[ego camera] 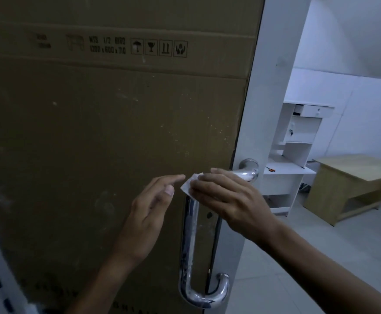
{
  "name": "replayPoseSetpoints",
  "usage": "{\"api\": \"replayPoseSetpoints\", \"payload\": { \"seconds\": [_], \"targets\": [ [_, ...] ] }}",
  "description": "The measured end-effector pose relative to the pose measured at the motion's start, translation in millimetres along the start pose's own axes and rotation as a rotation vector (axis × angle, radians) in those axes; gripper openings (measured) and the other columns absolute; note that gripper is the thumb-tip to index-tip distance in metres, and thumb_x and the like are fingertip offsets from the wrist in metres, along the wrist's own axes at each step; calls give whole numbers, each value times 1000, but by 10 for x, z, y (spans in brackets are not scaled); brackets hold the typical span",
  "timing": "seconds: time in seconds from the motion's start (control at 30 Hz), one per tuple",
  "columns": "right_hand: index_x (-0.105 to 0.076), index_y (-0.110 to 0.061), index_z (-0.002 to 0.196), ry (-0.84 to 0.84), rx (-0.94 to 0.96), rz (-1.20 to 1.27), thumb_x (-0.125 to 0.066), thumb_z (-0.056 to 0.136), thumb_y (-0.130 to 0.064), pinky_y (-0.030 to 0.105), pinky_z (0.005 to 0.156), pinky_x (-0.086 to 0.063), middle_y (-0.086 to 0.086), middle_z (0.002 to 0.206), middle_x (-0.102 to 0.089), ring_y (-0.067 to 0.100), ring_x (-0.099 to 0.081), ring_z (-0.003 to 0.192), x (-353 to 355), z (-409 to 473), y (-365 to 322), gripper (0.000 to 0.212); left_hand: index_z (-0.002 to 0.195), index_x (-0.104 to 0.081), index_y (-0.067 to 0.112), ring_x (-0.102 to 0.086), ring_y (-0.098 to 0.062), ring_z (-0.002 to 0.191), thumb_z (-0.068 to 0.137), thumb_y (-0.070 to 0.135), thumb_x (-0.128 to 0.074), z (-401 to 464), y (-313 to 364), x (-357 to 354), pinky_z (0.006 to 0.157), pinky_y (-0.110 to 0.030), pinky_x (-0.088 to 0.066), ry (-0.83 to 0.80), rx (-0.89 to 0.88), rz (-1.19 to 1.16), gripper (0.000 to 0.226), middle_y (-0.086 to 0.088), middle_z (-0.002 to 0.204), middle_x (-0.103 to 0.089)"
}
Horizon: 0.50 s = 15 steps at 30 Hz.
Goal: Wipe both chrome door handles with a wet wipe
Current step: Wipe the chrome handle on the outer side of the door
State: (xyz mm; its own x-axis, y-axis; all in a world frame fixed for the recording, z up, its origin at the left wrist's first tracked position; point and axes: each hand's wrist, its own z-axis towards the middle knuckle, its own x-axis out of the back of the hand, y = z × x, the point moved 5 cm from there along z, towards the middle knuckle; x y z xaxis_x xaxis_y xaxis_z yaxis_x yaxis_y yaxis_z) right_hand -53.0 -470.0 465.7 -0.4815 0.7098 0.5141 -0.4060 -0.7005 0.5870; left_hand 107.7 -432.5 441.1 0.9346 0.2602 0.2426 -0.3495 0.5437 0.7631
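A chrome U-shaped door handle (190, 250) runs down the edge of a door covered with brown cardboard (94, 143). My right hand (230, 198) grips the top of the handle, its fingers curled round a white wet wipe (188, 183) that sticks out past the fingertips. The handle's upper bend (250, 172) shows beyond my thumb. My left hand (148, 214) hovers just left of the wipe with straight fingers, holding nothing. Only this one handle is in view.
The white door edge (264, 109) stands to the right of the handle. Through the opening I see a white desk unit with drawers (298, 137), a wooden table (348, 182) and a tiled floor (320, 257).
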Motion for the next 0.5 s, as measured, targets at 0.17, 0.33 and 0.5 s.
{"api": "replayPoseSetpoints", "payload": {
  "seconds": [0.17,0.33,0.5],
  "targets": [
    [-75,-6,107,181,-120,-7,-61,95,-6,33,91,-51,10,113,-72,23,-62,107,-125,-172,-184,19,121,-61,37,-51,9,119,95,41,-39,-26,-68,-9,90,-1,-36,-6,10,-19,34,28,121,-59],
    [-73,-2,105,307,-537,198,-71,87,-3,31,76,-53,13,107,-66,23,-63,93,-343,-299,-378,18,123,-60,35,-48,12,120,95,41,-39,-40,-144,-79,89,1,-34,-38,29,-37,35,29,122,-58],
    [-72,-4,95,553,-937,437,-73,85,-6,11,81,-46,7,96,-64,6,-59,91,-444,-330,-511,11,127,-60,30,-47,13,121,96,45,-40,-72,-171,-113,91,0,-34,-49,33,-31,40,28,124,-57]
  ]
}}
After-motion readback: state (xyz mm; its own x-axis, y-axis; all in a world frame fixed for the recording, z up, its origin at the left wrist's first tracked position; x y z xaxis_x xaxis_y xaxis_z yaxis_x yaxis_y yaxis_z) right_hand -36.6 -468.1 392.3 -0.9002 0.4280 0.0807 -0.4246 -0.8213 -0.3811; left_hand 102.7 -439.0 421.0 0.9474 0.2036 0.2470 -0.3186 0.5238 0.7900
